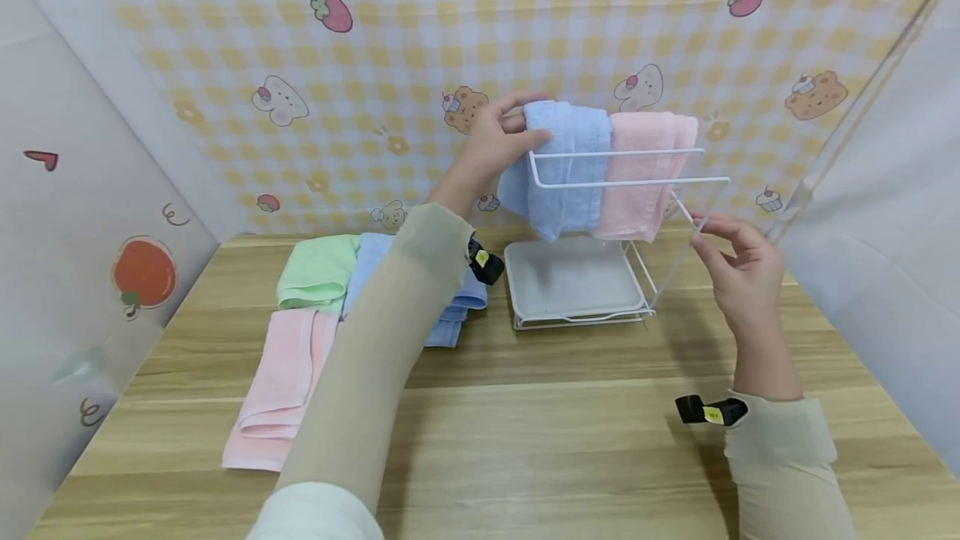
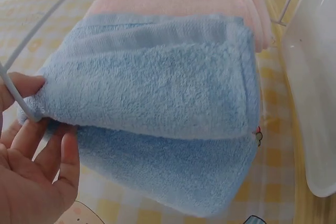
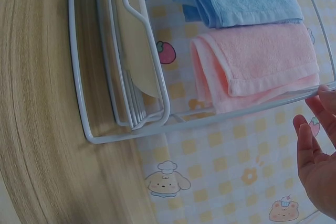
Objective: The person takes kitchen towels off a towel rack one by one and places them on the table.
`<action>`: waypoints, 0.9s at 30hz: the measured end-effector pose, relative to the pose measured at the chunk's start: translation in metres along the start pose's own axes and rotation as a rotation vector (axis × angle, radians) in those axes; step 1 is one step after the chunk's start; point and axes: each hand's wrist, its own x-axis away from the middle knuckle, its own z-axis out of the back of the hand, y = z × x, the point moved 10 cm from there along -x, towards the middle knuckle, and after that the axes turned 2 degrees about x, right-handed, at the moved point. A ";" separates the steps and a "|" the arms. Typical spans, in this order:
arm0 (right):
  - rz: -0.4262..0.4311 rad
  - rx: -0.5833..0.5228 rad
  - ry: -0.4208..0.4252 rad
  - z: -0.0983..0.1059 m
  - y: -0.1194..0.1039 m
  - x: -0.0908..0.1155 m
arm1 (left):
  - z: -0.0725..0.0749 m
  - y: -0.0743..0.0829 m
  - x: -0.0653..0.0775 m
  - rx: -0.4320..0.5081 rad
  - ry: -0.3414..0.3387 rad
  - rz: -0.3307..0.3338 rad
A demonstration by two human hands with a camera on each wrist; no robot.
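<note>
A white wire rack [image 1: 630, 182] with hanging bars stands at the back of the table. Over its upper bars hang a blue towel [image 1: 570, 165] and, to its right, a pink towel [image 1: 647, 177]. My left hand [image 1: 497, 138] pinches the blue towel's left end at the top, thumb on the near side and fingers behind, as the left wrist view shows. My right hand [image 1: 744, 273] pinches the rack's right upright [image 3: 247, 107] between thumb and forefinger. The rack's base holds a white tray [image 1: 573, 277], below the towels.
On the table's left lie a folded green towel [image 1: 318, 272], a folded pink towel [image 1: 277, 373] and folded blue cloth [image 1: 453, 319], partly hidden by my left arm. A yellow checked cloth [image 1: 375, 48] hangs behind the table, with white fabric walls [image 1: 67, 190] at the sides.
</note>
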 end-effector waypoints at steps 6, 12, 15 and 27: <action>-0.007 0.000 0.000 0.000 0.000 0.000 | 0.001 0.003 -0.002 -0.029 0.037 0.002; -0.010 0.019 0.004 0.000 0.000 0.000 | 0.002 0.005 -0.004 -0.058 0.060 -0.045; -0.006 0.031 0.000 0.000 0.000 -0.001 | 0.001 0.009 -0.002 -0.025 0.051 -0.113; -0.022 0.079 0.013 0.002 0.001 0.000 | 0.000 0.021 0.004 0.003 0.064 -0.303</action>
